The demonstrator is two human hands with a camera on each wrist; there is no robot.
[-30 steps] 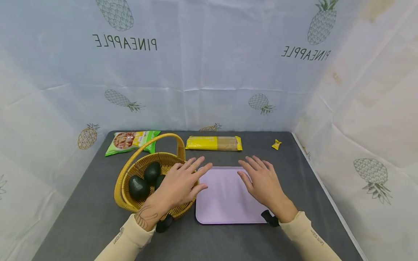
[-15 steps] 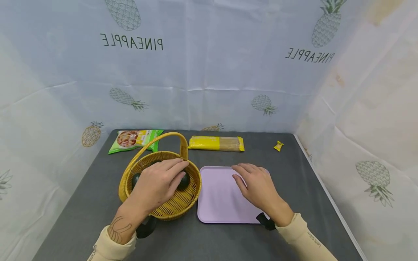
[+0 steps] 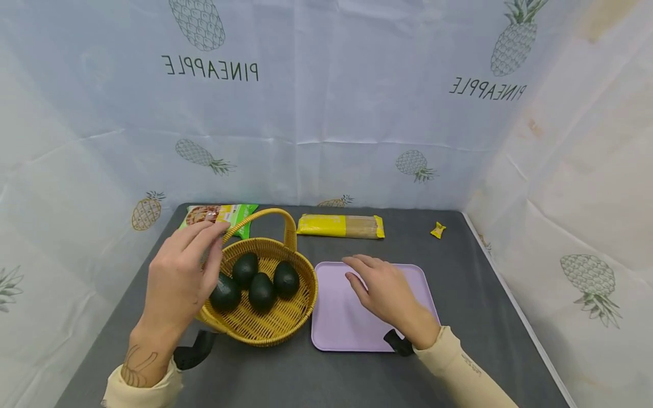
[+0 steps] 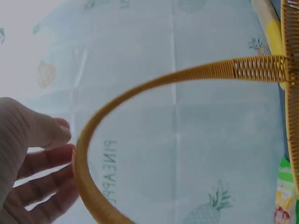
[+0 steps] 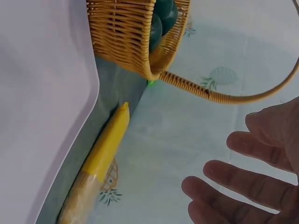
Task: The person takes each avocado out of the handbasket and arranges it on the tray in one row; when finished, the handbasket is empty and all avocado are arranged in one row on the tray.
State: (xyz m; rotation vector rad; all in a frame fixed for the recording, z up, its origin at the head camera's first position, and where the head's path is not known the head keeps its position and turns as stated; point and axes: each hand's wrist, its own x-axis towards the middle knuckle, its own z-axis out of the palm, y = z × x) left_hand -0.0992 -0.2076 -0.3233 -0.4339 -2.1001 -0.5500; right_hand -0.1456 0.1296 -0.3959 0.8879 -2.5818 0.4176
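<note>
A yellow wicker basket (image 3: 275, 334) with several dark green avocados (image 3: 262, 293) in it stands left of centre. My left hand (image 3: 178, 272) is at the basket's left side, fingertips right at its arched handle (image 4: 163, 80); in the left wrist view the thumb and fingers are parted, with the handle just beyond their tips. My right hand (image 3: 382, 292) hovers over a lilac tray (image 3: 334, 326), holding nothing. Its fingers (image 5: 247, 182) are spread and relaxed in the right wrist view.
Behind the tray lies a yellow pack of noodles (image 3: 340, 226). A green food bag (image 3: 240, 215) sits behind the basket, partly hidden. At the back right is a small yellow wrapped candy (image 3: 437, 230). Pineapple-print cloth (image 3: 326, 102) hangs around the dark table (image 3: 285, 377).
My left hand has moved left from over the basket to its handle side, uncovering the avocados. My right hand has shifted slightly left over the tray.
</note>
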